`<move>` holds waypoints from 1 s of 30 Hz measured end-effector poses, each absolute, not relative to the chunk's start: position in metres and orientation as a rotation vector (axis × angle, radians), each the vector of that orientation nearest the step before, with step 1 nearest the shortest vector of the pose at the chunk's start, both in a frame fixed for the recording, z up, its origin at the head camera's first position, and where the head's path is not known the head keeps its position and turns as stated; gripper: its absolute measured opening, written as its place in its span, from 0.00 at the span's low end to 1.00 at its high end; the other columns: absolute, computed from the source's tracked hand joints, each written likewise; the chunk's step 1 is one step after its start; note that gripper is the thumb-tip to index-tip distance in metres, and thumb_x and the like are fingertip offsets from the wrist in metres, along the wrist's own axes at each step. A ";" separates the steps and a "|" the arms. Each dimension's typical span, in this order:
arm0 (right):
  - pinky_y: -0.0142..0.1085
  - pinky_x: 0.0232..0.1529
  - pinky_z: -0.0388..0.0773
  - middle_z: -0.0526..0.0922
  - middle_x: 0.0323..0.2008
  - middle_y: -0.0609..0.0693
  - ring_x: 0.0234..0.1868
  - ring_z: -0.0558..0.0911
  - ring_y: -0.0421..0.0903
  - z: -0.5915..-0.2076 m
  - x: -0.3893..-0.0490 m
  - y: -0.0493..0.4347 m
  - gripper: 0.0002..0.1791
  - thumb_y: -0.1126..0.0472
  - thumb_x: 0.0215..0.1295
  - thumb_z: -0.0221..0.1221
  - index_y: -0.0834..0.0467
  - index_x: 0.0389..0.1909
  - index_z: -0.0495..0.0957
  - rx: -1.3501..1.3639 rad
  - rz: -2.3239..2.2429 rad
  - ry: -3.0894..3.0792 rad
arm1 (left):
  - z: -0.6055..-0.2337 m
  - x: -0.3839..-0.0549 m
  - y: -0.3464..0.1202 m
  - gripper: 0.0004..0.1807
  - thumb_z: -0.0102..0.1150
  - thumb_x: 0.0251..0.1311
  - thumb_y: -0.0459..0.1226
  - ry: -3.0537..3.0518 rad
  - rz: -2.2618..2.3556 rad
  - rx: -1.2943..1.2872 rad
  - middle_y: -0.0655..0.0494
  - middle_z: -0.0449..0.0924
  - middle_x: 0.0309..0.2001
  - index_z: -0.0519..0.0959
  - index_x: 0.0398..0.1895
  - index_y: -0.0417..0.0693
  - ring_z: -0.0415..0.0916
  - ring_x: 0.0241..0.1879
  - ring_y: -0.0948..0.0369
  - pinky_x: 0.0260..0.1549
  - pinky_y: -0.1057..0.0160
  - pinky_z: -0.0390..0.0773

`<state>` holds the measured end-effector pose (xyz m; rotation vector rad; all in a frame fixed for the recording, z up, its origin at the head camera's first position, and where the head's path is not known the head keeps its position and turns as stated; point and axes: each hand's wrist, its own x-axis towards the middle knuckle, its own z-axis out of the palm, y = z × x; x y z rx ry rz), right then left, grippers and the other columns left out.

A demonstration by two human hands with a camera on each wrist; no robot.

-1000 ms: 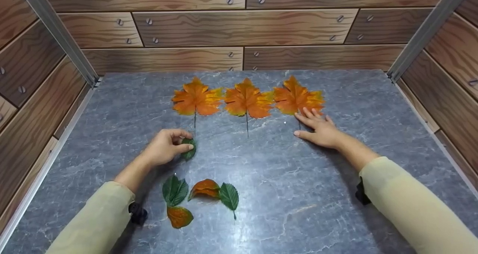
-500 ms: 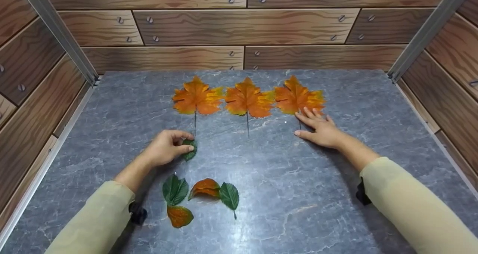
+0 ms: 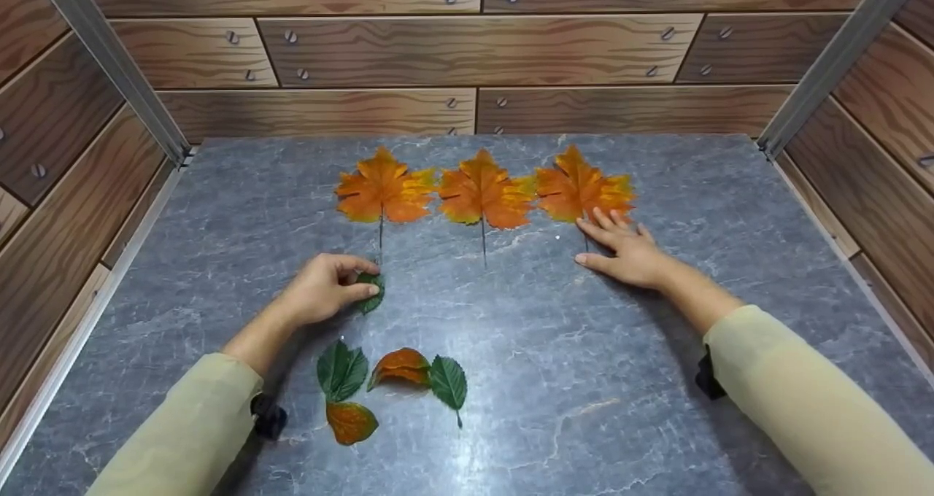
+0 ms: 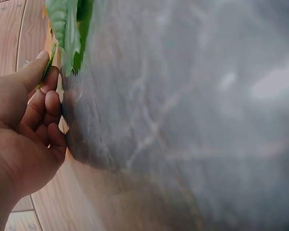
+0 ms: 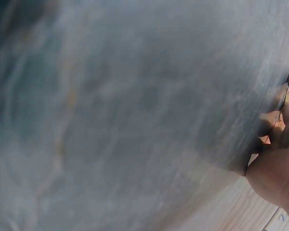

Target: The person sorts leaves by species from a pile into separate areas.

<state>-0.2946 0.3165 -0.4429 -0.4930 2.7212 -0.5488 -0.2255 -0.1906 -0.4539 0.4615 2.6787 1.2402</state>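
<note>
My left hand (image 3: 321, 290) pinches a small green leaf (image 3: 372, 303) between thumb and fingers, low over the table, just below the stem of the left orange maple leaf (image 3: 383, 190). In the left wrist view, thumb and forefinger meet on a thin green part, with green leaf blades (image 4: 67, 29) beyond. With fingers spread, my right hand (image 3: 631, 255) rests on the lower edge and stem area of the right maple leaf (image 3: 575, 186). Between these two lies the middle maple leaf (image 3: 483, 190), all three in a row. The right wrist view shows mostly blurred tabletop.
Nearer me on the grey marbled table (image 3: 554, 379) lie a pair of green leaves (image 3: 341, 372), an orange-brown leaf (image 3: 352, 423), a curled orange-brown leaf (image 3: 401, 367) and another green leaf (image 3: 448, 381). Wood-patterned walls (image 3: 474, 51) enclose the back and sides.
</note>
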 end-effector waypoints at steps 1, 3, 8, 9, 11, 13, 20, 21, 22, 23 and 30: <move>0.70 0.75 0.23 0.34 0.86 0.57 0.84 0.30 0.63 -0.443 -0.294 0.316 0.47 0.30 0.78 0.50 0.47 0.87 0.47 -0.493 -0.551 2.721 | -0.454 -0.226 -0.191 0.15 0.71 0.69 0.37 2.681 1.236 0.465 0.59 0.70 0.22 0.88 0.57 0.45 0.62 0.23 0.61 0.26 0.63 0.64; 0.70 0.75 0.23 0.34 0.86 0.57 0.84 0.30 0.63 -0.443 -0.294 0.316 0.47 0.30 0.78 0.50 0.47 0.87 0.47 -0.492 -0.552 2.722 | -0.454 -0.226 -0.191 0.16 0.71 0.69 0.38 2.684 1.229 0.469 0.59 0.70 0.22 0.88 0.57 0.45 0.63 0.24 0.61 0.26 0.63 0.64; 0.70 0.75 0.23 0.34 0.86 0.57 0.84 0.30 0.63 -0.443 -0.294 0.316 0.48 0.30 0.78 0.51 0.48 0.87 0.48 -0.490 -0.550 2.724 | -0.453 -0.226 -0.190 0.16 0.72 0.69 0.38 2.689 1.214 0.471 0.59 0.71 0.23 0.88 0.57 0.44 0.64 0.25 0.61 0.27 0.63 0.65; 0.70 0.75 0.23 0.34 0.86 0.57 0.84 0.30 0.63 -0.443 -0.294 0.316 0.48 0.30 0.78 0.51 0.48 0.87 0.48 -0.489 -0.549 2.725 | -0.453 -0.226 -0.190 0.16 0.72 0.69 0.38 2.691 1.209 0.471 0.59 0.72 0.23 0.88 0.57 0.44 0.64 0.25 0.61 0.27 0.62 0.65; 0.70 0.75 0.23 0.34 0.86 0.57 0.84 0.30 0.63 -0.443 -0.294 0.316 0.48 0.29 0.78 0.51 0.48 0.87 0.48 -0.488 -0.546 2.725 | -0.453 -0.225 -0.190 0.16 0.72 0.69 0.38 2.694 1.198 0.471 0.58 0.73 0.24 0.88 0.57 0.44 0.65 0.25 0.61 0.27 0.62 0.66; 0.70 0.75 0.23 0.34 0.86 0.57 0.84 0.30 0.63 -0.443 -0.295 0.317 0.48 0.29 0.78 0.50 0.48 0.87 0.47 -0.486 -0.543 2.724 | -0.452 -0.225 -0.190 0.16 0.72 0.69 0.38 2.700 1.186 0.470 0.58 0.75 0.25 0.88 0.58 0.45 0.66 0.26 0.60 0.28 0.61 0.67; 0.70 0.75 0.24 0.34 0.86 0.58 0.84 0.30 0.64 -0.443 -0.295 0.317 0.48 0.29 0.78 0.50 0.48 0.87 0.47 -0.494 -0.528 2.732 | -0.447 -0.222 -0.193 0.16 0.71 0.69 0.38 2.708 1.166 0.477 0.55 0.82 0.31 0.88 0.58 0.44 0.71 0.30 0.59 0.31 0.59 0.71; 0.70 0.75 0.24 0.34 0.86 0.58 0.84 0.31 0.64 -0.443 -0.295 0.317 0.48 0.29 0.78 0.50 0.48 0.87 0.47 -0.496 -0.526 2.733 | -0.446 -0.222 -0.194 0.17 0.71 0.69 0.38 2.710 1.162 0.481 0.55 0.83 0.32 0.88 0.58 0.44 0.71 0.30 0.59 0.31 0.59 0.72; 0.71 0.75 0.24 0.34 0.86 0.58 0.84 0.31 0.64 -0.443 -0.295 0.317 0.48 0.29 0.78 0.50 0.48 0.87 0.47 -0.499 -0.525 2.735 | -0.446 -0.221 -0.194 0.17 0.72 0.69 0.38 2.713 1.158 0.484 0.54 0.84 0.33 0.88 0.58 0.43 0.71 0.30 0.59 0.31 0.59 0.72; 0.71 0.75 0.24 0.35 0.86 0.58 0.84 0.31 0.64 -0.443 -0.295 0.317 0.48 0.29 0.78 0.50 0.48 0.87 0.47 -0.502 -0.524 2.735 | -0.446 -0.220 -0.195 0.17 0.72 0.69 0.38 2.716 1.152 0.487 0.54 0.84 0.34 0.88 0.58 0.43 0.71 0.30 0.59 0.32 0.59 0.72; 0.71 0.75 0.24 0.35 0.86 0.58 0.84 0.31 0.64 -0.442 -0.295 0.316 0.48 0.29 0.78 0.50 0.49 0.87 0.47 -0.501 -0.531 2.733 | -0.444 -0.212 -0.201 0.18 0.73 0.68 0.37 2.758 1.114 0.528 0.53 0.87 0.36 0.87 0.58 0.40 0.77 0.33 0.60 0.34 0.59 0.78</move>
